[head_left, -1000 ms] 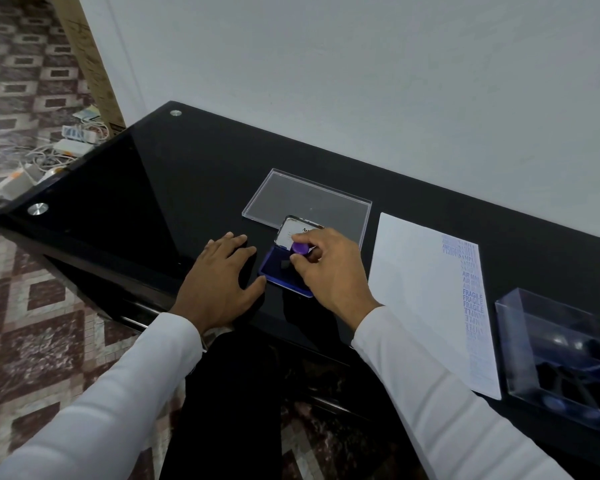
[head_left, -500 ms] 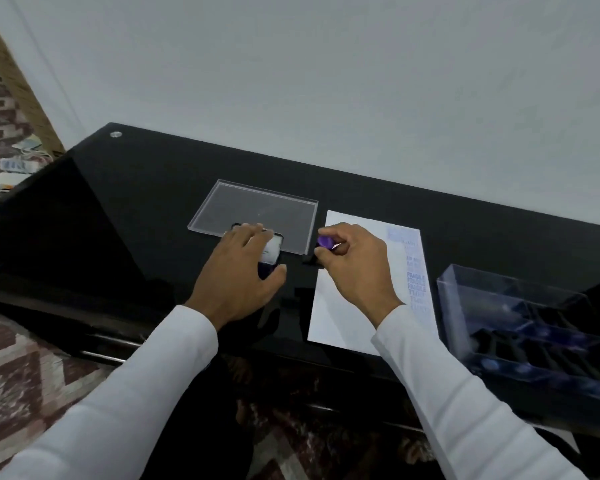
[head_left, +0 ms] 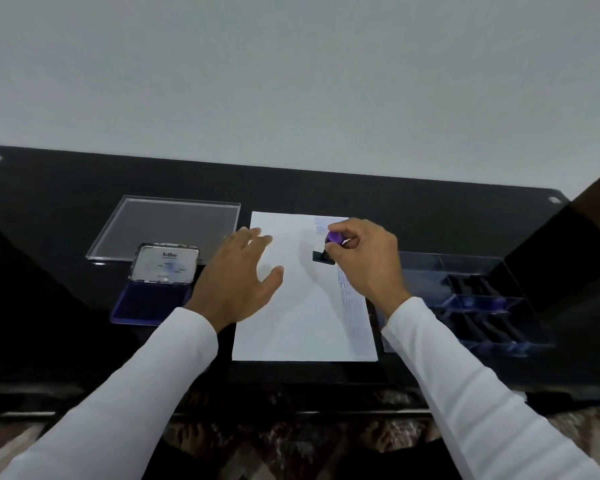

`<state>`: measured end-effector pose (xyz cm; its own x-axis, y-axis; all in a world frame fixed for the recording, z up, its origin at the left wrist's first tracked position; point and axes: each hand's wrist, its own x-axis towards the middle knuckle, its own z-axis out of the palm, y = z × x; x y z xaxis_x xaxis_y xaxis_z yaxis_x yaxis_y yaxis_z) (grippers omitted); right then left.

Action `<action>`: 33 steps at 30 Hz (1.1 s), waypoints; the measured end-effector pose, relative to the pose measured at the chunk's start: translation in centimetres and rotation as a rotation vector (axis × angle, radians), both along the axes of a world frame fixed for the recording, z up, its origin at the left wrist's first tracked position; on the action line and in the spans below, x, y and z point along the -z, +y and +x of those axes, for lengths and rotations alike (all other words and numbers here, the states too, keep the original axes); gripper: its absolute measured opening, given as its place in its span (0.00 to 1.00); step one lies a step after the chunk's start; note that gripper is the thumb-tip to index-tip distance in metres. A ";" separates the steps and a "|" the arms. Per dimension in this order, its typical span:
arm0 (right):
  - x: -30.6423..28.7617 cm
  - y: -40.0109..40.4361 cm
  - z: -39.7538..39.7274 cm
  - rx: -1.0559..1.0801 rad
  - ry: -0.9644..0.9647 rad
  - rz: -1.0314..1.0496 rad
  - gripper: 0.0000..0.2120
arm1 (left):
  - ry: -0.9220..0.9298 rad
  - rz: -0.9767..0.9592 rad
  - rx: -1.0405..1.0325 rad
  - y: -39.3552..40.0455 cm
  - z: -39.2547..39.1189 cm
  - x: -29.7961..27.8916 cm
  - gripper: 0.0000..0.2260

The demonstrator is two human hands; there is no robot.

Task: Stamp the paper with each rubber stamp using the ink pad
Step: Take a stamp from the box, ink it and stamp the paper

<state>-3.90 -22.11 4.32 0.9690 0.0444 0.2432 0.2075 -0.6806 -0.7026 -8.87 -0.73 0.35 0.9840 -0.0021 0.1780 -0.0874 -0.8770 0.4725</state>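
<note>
1. My right hand (head_left: 364, 261) pinches a rubber stamp (head_left: 328, 249) by its purple knob, fingers curled round it; its black base is over the right part of the paper (head_left: 291, 306), next to a column of faint blue prints. I cannot tell whether the base touches the sheet.
2. My left hand (head_left: 243, 271) holds nothing. Its fingers are spread and relaxed at the paper's left edge, fingertips on or just over the sheet.
3. The paper lies flat on the black glass table (head_left: 49, 209), between the ink pad and the stamp box.
4. The ink pad (head_left: 153, 299) sits open to the left of the paper, its metal lid (head_left: 167, 263) tipped back, blue pad facing up.
5. Behind the ink pad lies a clear plastic lid (head_left: 167, 226), flat.
6. At the right, a clear box (head_left: 465, 299) holds more stamps with dark bodies and purple knobs.
</note>
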 end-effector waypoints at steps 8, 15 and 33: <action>0.6 -2.3 3.5 0.006 0.007 -0.048 0.11 | 0.034 0.015 0.037 -2.0 4.2 1.2 0.27; 1.4 -2.1 6.5 -0.015 0.010 -0.050 0.12 | 0.051 0.026 0.036 -2.7 7.4 2.0 0.27; 2.7 -0.6 9.5 -0.067 0.048 -0.144 0.16 | 0.078 0.157 0.075 -2.3 11.4 4.7 0.30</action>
